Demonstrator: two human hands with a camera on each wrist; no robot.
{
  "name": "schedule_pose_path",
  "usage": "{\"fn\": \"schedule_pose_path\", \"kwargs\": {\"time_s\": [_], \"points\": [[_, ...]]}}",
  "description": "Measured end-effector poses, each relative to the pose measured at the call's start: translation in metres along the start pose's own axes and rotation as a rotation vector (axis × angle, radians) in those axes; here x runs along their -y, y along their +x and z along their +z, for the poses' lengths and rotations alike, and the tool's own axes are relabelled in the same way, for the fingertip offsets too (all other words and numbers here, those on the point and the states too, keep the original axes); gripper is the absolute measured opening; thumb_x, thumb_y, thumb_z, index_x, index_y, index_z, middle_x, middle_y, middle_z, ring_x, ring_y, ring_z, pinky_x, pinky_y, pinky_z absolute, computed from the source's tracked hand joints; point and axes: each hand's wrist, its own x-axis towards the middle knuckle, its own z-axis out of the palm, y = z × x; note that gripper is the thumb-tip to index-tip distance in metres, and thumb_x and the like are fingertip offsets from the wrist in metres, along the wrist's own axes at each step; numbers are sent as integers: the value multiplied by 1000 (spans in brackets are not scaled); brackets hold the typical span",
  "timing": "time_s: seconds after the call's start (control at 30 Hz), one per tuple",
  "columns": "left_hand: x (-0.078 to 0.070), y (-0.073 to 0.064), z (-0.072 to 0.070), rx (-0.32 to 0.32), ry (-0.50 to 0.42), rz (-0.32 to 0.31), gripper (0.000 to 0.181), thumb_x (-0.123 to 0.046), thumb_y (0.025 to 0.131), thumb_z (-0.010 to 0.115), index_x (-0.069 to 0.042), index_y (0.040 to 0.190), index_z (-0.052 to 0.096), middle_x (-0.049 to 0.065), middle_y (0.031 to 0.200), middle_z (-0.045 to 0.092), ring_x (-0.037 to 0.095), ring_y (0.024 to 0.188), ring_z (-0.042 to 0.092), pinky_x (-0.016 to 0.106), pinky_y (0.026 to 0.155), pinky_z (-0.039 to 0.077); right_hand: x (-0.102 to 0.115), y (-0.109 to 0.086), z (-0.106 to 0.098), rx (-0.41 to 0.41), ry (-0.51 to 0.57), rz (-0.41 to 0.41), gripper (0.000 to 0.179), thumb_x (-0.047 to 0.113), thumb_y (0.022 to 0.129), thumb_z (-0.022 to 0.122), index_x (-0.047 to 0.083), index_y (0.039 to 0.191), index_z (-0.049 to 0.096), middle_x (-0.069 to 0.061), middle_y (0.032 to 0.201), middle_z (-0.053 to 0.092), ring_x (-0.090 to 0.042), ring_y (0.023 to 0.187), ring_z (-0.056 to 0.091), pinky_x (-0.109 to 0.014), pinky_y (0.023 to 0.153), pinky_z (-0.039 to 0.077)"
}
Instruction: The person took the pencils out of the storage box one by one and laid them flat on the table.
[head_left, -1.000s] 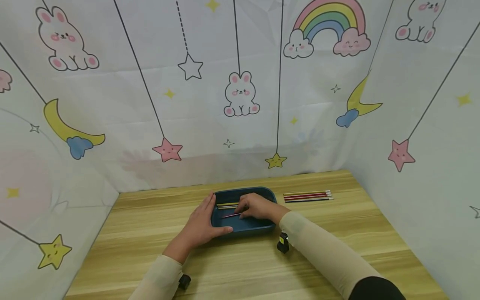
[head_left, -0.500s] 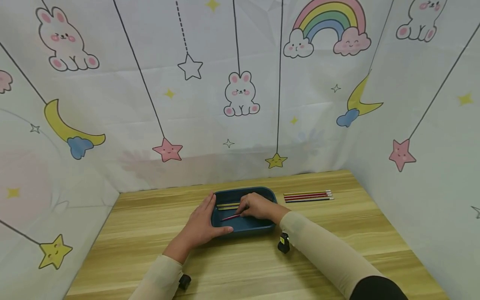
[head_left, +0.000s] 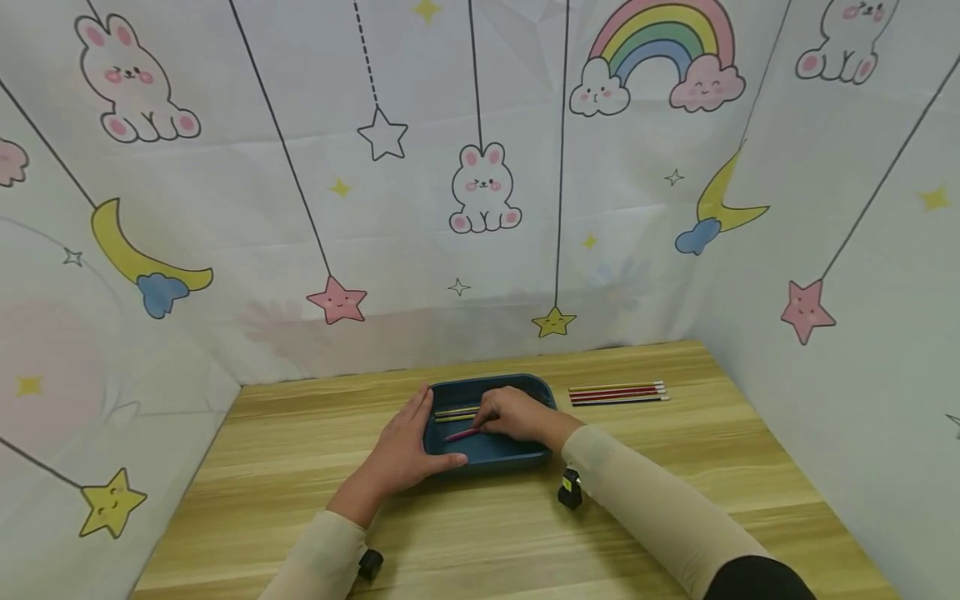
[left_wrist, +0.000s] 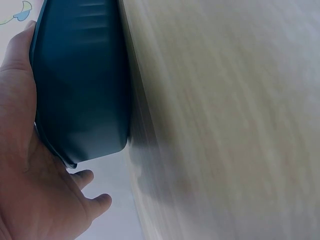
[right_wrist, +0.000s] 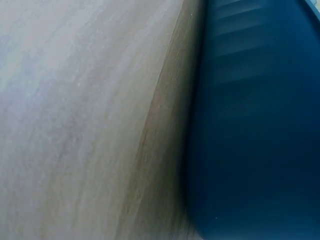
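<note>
A slim pinkish-red pencil slants inside the blue tray — right hand pinching it, hiding one end. Striped pencils lie just beyond; more pencils line the table to the right. Left hand, thumb spread wide, touches the rim — the left wrist view adds the ridged outer wall.

Booth of cartoon-printed cloth around table

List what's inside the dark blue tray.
Inside the tray, a reddish pencil is pinched by the right hand; beyond it lie yellow-and-dark pencils. That hand covers their right ends and whatever lies beneath it.
</note>
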Motion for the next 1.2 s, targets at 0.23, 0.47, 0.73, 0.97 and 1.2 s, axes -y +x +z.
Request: {"fn": "schedule_pose_path", "kwargs": {"time_s": [0.23, 0.47, 0.73, 0.97, 1.2], "points": [[1, 1, 2, -5, -4, 2, 130, -73, 89, 82, -4, 177, 16, 17, 185, 13, 46, 167, 21, 72, 127, 25, 1, -1, -2, -16, 30, 7, 19, 4, 104, 77, 12, 117, 88, -1, 104, 74, -7, 89, 65, -25, 78, 55], [-1, 0, 1, -4, -7, 6, 130, -75, 89, 81, -3, 177, 16, 17, 185, 13, 46, 167, 20, 72, 127, 25, 1, -3, -4, -39, 64, 15, 20, 4, 104, 76, 11, 118, 88, 2, 100, 70, -6, 86, 61, -25, 77, 55], [0, 1, 3, 6, -4, 5, 131, -76, 89, 80, -4, 177, 16, 14, 185, 10, 44, 167, 20, 72, 127, 25, 3, -6, -7, -57, 58, 23, 19, 7, 106, 75, 13, 119, 88, 6, 102, 70, -6, 88, 62, -25, 78, 55], [0, 0, 1, -1, 1, -2, 133, -77, 87, 81, -4, 177, 16, 15, 185, 11, 45, 167, 20, 72, 127, 25, 10, -11, -22, -66, 91, 19, 22, 5, 106, 74, 15, 120, 87, 3, 108, 72, -9, 94, 65, -28, 82, 57], [1, -1, 2, -21, 1, 20, 135, -82, 85, 78, -2, 177, 19, 18, 184, 15, 48, 166, 23, 75, 126, 25, 13, -23, -42, -97, 142, 34, 20, 7, 107, 74, 15, 120, 87, 5, 106, 71, -10, 92, 61, -30, 79, 56]]}}
